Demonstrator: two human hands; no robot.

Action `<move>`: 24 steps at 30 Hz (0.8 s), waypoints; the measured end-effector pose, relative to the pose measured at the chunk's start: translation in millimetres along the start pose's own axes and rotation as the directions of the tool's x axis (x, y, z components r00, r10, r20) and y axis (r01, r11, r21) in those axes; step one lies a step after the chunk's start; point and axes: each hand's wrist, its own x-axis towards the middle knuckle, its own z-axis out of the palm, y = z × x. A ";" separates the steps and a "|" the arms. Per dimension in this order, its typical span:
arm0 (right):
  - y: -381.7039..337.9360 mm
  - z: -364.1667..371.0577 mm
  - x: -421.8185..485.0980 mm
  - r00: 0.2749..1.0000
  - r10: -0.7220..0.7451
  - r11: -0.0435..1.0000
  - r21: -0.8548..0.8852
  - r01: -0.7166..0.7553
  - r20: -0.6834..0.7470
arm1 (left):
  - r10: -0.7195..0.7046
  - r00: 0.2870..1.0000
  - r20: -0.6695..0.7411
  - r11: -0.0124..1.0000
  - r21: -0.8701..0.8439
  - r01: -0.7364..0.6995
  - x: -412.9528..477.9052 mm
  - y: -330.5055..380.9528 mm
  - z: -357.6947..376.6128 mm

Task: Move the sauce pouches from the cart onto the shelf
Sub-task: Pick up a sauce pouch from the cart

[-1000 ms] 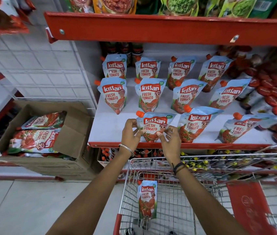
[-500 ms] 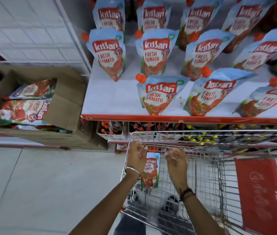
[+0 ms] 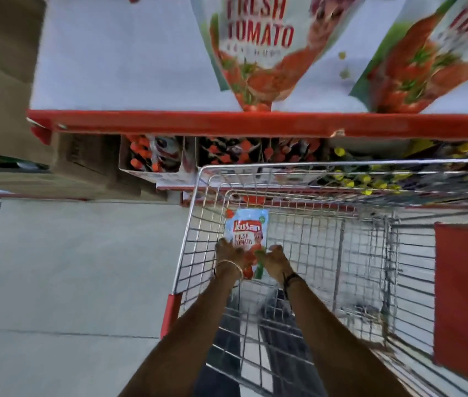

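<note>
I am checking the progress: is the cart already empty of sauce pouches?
No, one sauce pouch is in the cart, with the left hand and right hand at its lower end.

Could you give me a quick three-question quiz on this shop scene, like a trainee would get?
1. True or false: the pouch in the cart has already been lifted clear of the basket.
2. Multiple choice: where are the left hand and right hand? A) on the red shelf edge; B) at the lower end of the pouch, one on each side; C) on the cart's handle.
3. Fill in: the two big words printed under the brand name on the pouch are ____ ____.

Key
1. False: it lies low inside the basket.
2. B
3. FRESH TOMATO
</note>
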 end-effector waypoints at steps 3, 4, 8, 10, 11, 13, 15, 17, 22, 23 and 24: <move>7.0 2.5 27.9 0.999 0.004 1.000 0.028 -0.006 0.043 | 0.008 0.997 -0.072 0.997 0.072 -0.003 34.0 -18.7 23.6; 14.9 2.6 40.8 0.999 0.011 1.000 0.029 -0.012 0.052 | 0.021 0.996 -0.090 0.990 0.140 -0.008 27.4 -12.8 21.5; 19.3 1.5 48.3 0.999 0.052 0.995 0.086 -0.052 0.002 | 0.026 0.995 -0.099 0.982 0.189 -0.007 18.9 -1.6 22.7; 15.6 -3.1 41.6 0.998 0.055 0.994 0.101 -0.052 -0.031 | 0.016 0.998 -0.054 0.980 0.201 -0.005 26.7 -3.5 27.2; 16.2 -6.0 39.3 0.998 0.052 0.994 0.095 -0.049 -0.037 | 0.003 0.999 -0.041 0.984 0.177 0.004 31.2 -5.1 28.6; 19.3 -10.6 37.0 0.999 0.042 0.996 0.077 -0.040 -0.034 | -0.022 0.999 -0.026 0.995 0.095 0.024 38.8 -6.8 30.0; 19.4 -12.5 33.7 0.999 0.033 0.995 0.098 -0.031 -0.020 | -0.024 1.000 0.000 0.998 0.049 0.024 45.2 -9.0 30.6; 20.7 -11.6 34.4 0.999 0.029 0.994 0.106 -0.026 -0.024 | -0.007 1.000 0.016 0.999 0.048 0.006 48.2 -10.4 27.9; 24.5 -13.7 30.4 0.999 0.007 0.996 0.089 -0.003 -0.048 | 0.056 0.996 0.063 0.995 0.082 -0.061 47.2 -11.9 21.7; 22.7 -15.6 24.3 0.999 -0.002 0.997 0.081 0.007 -0.053 | 0.066 0.996 0.068 0.994 0.082 -0.071 43.2 -12.4 20.0; 21.9 -17.6 18.8 0.998 -0.017 0.997 0.076 0.021 -0.059 | 0.085 0.994 0.067 0.992 0.083 -0.090 38.5 -12.8 18.0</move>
